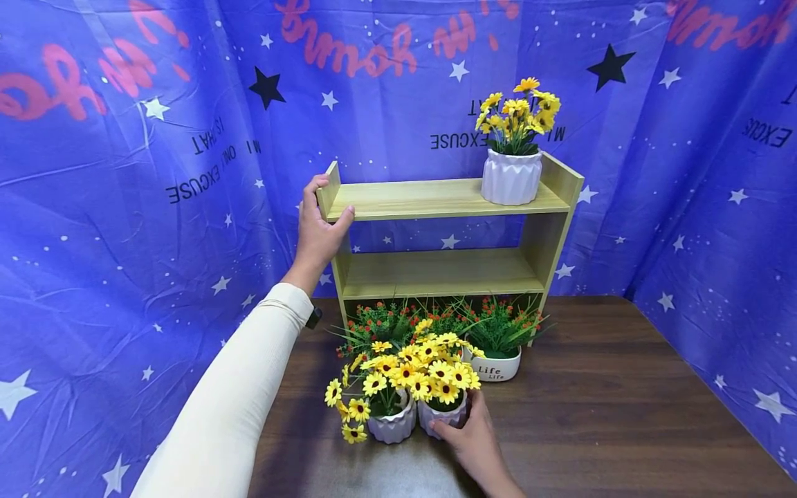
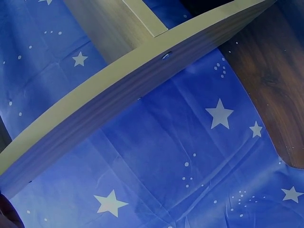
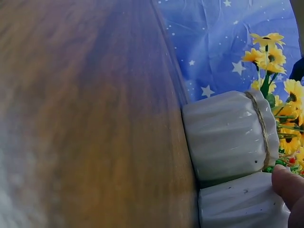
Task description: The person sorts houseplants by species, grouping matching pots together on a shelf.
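Observation:
My left hand grips the left side panel of a light wooden shelf unit near its top, fingers round the outer edge and thumb at the front. In the left wrist view the panel crosses diagonally, with a bit of finger at the lower left corner. My right hand holds a white ribbed pot of yellow daisies on the table, its thumb at the front. Right beside it stands a similar daisy pot, which shows a twine band in the right wrist view.
A third pot of yellow flowers stands at the right end of the top board. Behind the daisies, red-flecked green plants fill the bottom level, one in a white "Life" planter. Brown table extends rightward; a blue star-printed curtain surrounds it.

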Available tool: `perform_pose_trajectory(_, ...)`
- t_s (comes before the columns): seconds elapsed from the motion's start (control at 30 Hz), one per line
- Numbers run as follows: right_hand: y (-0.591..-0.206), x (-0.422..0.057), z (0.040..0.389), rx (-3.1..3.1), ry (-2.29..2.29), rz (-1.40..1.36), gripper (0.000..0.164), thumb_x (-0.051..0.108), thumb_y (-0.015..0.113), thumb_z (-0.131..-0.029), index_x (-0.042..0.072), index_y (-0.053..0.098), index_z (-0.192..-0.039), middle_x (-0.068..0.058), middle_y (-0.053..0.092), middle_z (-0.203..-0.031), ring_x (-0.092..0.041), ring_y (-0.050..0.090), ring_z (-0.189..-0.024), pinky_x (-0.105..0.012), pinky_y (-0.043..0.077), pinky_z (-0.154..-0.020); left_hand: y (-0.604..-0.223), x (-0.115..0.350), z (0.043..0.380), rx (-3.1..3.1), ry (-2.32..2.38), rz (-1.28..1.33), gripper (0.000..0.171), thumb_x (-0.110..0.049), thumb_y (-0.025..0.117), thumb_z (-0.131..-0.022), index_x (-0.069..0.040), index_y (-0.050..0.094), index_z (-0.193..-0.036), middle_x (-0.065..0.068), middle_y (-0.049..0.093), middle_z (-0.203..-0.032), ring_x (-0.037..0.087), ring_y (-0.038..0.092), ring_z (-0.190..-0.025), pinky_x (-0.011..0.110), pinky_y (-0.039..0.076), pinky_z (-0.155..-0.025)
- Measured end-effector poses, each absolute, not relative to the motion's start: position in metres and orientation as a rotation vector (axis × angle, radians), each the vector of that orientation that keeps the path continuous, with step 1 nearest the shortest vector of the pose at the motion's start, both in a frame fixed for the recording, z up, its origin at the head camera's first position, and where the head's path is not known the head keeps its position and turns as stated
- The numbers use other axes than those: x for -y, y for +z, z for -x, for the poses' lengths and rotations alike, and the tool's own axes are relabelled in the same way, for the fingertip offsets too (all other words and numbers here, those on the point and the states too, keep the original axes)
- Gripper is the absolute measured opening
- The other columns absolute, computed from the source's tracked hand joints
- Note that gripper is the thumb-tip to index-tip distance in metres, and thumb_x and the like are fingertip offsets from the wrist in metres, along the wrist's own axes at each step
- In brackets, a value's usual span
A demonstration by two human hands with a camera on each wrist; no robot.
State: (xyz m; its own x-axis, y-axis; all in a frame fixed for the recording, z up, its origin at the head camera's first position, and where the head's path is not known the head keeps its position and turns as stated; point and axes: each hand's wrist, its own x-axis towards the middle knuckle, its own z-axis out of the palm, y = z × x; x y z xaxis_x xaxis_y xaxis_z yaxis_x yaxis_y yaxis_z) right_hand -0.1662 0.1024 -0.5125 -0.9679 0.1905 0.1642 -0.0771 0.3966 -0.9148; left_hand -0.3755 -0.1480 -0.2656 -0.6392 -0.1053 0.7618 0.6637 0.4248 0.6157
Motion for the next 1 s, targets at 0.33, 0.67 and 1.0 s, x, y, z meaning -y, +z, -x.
perform_pose_trajectory(0.33, -0.510, -0.100, 0.167, 2.406, 1.593, 0.135, 0.087, 0.017, 0.089, -0.067, -0.008, 0.038, -0.133, -0.029, 0.050, -0.130, -0.045, 0.047, -0.123, -0.059, 0.033, -0.105, -0.265, 0.149, 0.376, 1.917, -1.306, 0.464, 0.061, -0.017, 0.074, -0.082, -0.011, 0.043, -0.135, -0.004, 0.044, -0.149, 0.026, 0.042, -0.124, 0.040, 0.035, -0.101)
perform_pose_trajectory(0.67, -0.510, -0.100, 0.165, 2.346, 1.675, 0.200, 0.079, 0.016, 0.088, -0.070, -0.003, 0.043, -0.132, -0.025, 0.054, -0.129, -0.037, 0.054, -0.116, -0.052, 0.041, -0.097, -0.267, 0.147, 0.375, 1.920, -1.281, 0.470, 0.060, -0.016, 0.074, -0.082, -0.011, 0.044, -0.134, -0.002, 0.045, -0.149, 0.025, 0.042, -0.127, 0.039, 0.033, -0.103)
perform_pose_trajectory(1.0, -0.502, -0.101, 0.162, 2.275, 1.739, 0.227, 0.078, 0.017, 0.088, -0.072, -0.001, 0.046, -0.136, -0.022, 0.059, -0.127, -0.033, 0.058, -0.113, -0.044, 0.045, -0.093, -0.267, 0.148, 0.376, 1.897, -1.287, 0.483, 0.060, -0.014, 0.075, -0.082, -0.009, 0.044, -0.134, -0.001, 0.045, -0.148, 0.025, 0.042, -0.127, 0.038, 0.034, -0.103)
